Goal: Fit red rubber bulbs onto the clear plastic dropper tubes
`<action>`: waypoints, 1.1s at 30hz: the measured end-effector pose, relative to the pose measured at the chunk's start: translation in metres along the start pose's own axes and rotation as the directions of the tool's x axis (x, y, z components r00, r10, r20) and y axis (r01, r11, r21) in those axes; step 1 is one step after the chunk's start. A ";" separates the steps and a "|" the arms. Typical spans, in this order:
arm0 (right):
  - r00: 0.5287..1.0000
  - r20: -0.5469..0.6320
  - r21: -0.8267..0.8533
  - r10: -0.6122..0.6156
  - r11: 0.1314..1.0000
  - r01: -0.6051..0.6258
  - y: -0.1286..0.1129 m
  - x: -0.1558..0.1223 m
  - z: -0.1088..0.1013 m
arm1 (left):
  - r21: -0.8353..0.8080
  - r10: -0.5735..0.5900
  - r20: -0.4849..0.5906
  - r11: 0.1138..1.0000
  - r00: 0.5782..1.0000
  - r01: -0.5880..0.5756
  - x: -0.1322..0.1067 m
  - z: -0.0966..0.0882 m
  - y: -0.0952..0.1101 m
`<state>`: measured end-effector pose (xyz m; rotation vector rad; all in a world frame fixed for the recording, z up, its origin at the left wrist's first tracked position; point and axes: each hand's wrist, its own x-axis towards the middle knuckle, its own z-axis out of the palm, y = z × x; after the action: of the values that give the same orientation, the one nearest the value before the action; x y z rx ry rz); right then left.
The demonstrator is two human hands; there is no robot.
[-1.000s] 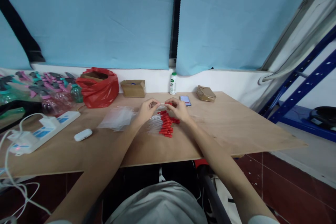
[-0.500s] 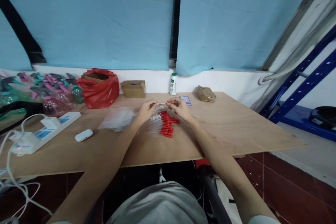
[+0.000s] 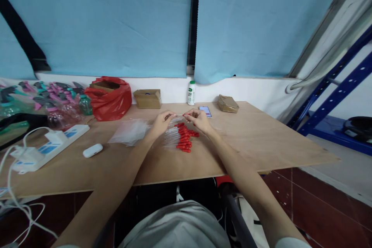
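Note:
Between my two hands a thin dropper (image 3: 179, 115) with a clear stem and a red bulb lies level, just above the table. My left hand (image 3: 162, 122) pinches the clear end. The fingers of my right hand (image 3: 199, 119) are closed at the red end, partly covering it. Right below, a pile of similar droppers (image 3: 183, 138) rests on the wooden table, clear stems to the left and red bulbs to the right. Flat clear plastic bags (image 3: 130, 131) lie left of my left hand.
Along the back stand a red plastic bag (image 3: 112, 102), an open cardboard box (image 3: 147, 99), a white bottle (image 3: 191, 93), a phone (image 3: 205, 111) and a brown package (image 3: 228, 103). At left are spray bottles (image 3: 68, 106), a power strip (image 3: 58, 147) and a white earbud case (image 3: 92, 150).

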<state>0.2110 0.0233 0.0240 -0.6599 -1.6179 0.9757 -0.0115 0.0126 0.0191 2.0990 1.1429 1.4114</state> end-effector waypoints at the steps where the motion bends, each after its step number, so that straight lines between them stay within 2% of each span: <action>1: 1.000 0.004 0.000 -0.001 1.000 0.001 0.001 0.000 0.000 | -0.009 0.000 0.005 1.000 1.000 0.000 0.000 0.001 0.000; 33: 1.000 0.031 -0.022 0.000 1.000 0.000 -0.005 -0.005 0.001 | -0.065 -0.005 0.051 0.998 0.999 0.009 -0.003 0.005 0.004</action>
<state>0.2116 0.0162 0.0253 -0.6629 -1.6580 0.9733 -0.0063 0.0080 0.0181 2.0717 1.0694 1.3655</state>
